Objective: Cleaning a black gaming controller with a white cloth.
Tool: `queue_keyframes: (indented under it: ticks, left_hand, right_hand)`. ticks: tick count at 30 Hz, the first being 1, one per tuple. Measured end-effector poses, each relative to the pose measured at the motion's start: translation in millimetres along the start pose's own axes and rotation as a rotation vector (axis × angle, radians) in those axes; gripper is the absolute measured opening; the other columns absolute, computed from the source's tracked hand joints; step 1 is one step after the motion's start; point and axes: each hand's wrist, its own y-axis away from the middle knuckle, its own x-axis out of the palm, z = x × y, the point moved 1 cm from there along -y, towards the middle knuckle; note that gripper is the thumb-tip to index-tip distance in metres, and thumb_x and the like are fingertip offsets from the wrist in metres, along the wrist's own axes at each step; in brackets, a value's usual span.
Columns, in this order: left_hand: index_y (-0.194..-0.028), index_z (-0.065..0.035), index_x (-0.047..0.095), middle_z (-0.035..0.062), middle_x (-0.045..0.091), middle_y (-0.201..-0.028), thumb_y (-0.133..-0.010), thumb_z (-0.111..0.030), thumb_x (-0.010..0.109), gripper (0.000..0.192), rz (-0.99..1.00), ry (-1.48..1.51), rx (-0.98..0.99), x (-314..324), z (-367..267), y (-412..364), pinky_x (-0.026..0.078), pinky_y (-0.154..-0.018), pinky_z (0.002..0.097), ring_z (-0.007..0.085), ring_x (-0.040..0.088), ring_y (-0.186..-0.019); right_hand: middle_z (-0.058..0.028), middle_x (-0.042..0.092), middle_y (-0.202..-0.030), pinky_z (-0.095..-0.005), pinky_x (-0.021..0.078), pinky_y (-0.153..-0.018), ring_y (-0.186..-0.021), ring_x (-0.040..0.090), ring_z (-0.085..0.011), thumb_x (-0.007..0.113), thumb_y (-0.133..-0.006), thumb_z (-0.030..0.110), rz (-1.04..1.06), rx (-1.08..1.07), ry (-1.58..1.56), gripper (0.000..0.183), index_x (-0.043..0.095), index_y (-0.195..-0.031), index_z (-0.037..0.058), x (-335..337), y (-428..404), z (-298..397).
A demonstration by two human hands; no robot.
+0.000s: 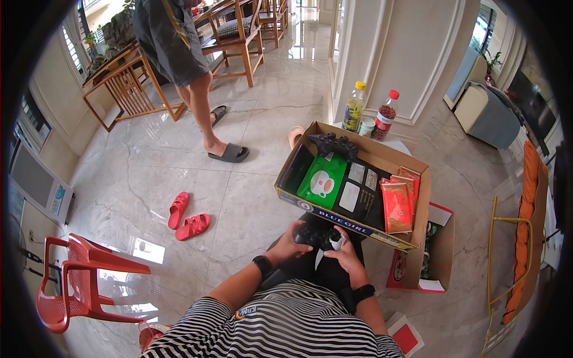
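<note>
My left hand point(291, 246) grips the left side of a black game controller point(316, 238) above my lap. Around its other side is my right hand point(348, 258), which also has a white piece point(336, 242), perhaps tissue or cloth, pressed against the controller. A white tip shows below the controller too. Just beyond stands a shallow cardboard box point(340, 220). Inside it are another black game controller point(334, 146), a green pouch point(321, 180) picturing a cup, a dark package point(356, 197) with white labels, and several red packets point(397, 206) at the right end.
Two bottles, yellow-capped point(354, 106) and red-capped point(386, 115), stand behind the box beside a small jar point(366, 127). An open carton point(441, 259) lies right. Red slippers point(192, 219) and a red plastic chair point(85, 282) are left. Another person's legs point(200, 107) stand ahead.
</note>
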Motion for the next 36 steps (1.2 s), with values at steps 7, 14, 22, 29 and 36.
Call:
queue_keyframes:
  ticks: [7,14,22,29,36]
  left_hand:
    - [-0.151,-0.014,0.026,0.0065,0.06,-0.077,-0.08,0.009,0.079,0.091,-0.01,-0.014,0.003,1,-1,1,0.045,-0.052,0.0283,0.0159,0.056,-0.058]
    - [-0.153,-0.0133,0.025,0.0064,0.06,-0.077,-0.08,0.009,0.078,0.093,-0.019,-0.022,-0.013,-1,-1,1,0.045,-0.051,0.0285,0.0163,0.056,-0.058]
    - [-0.151,-0.0146,0.027,0.006,0.059,-0.077,-0.079,0.01,0.079,0.092,-0.008,0.003,-0.001,-1,0,0,0.045,-0.051,0.0286,0.0161,0.057,-0.058]
    - [-0.151,-0.0154,0.029,0.0066,0.061,-0.08,-0.077,0.01,0.081,0.093,-0.008,0.042,0.015,0,2,-1,0.045,-0.05,0.0285,0.0166,0.058,-0.058]
    - [-0.153,-0.0156,0.028,0.0064,0.061,-0.08,-0.077,0.009,0.081,0.095,-0.009,0.024,0.004,-3,5,-2,0.045,-0.051,0.0282,0.0165,0.058,-0.059]
  right_hand:
    - [-0.0023,0.054,-0.134,-0.035,0.0437,-0.111,-0.128,0.053,-0.0185,0.086,-0.06,-0.009,0.017,0.023,0.021,0.099,0.044,-0.148,0.0069,-5,-2,-1]
    - [-0.0019,0.055,-0.132,-0.0342,0.0439,-0.11,-0.127,0.053,-0.018,0.085,-0.06,-0.009,-0.009,-0.019,0.022,0.097,0.045,-0.147,0.0072,2,0,1]
    - [-0.0015,0.055,-0.132,-0.0339,0.0435,-0.11,-0.126,0.053,-0.0177,0.085,-0.059,-0.01,0.009,0.019,0.014,0.097,0.045,-0.147,0.007,-1,-1,0]
    - [-0.0011,0.054,-0.133,-0.0345,0.0437,-0.11,-0.127,0.053,-0.0179,0.085,-0.059,-0.01,0.01,0.047,0.021,0.099,0.045,-0.148,0.0072,-4,-1,2]
    - [-0.0006,0.055,-0.131,-0.0343,0.0446,-0.109,-0.126,0.053,-0.0176,0.085,-0.058,-0.009,-0.028,0.009,-0.028,0.097,0.046,-0.146,0.0071,6,3,7]
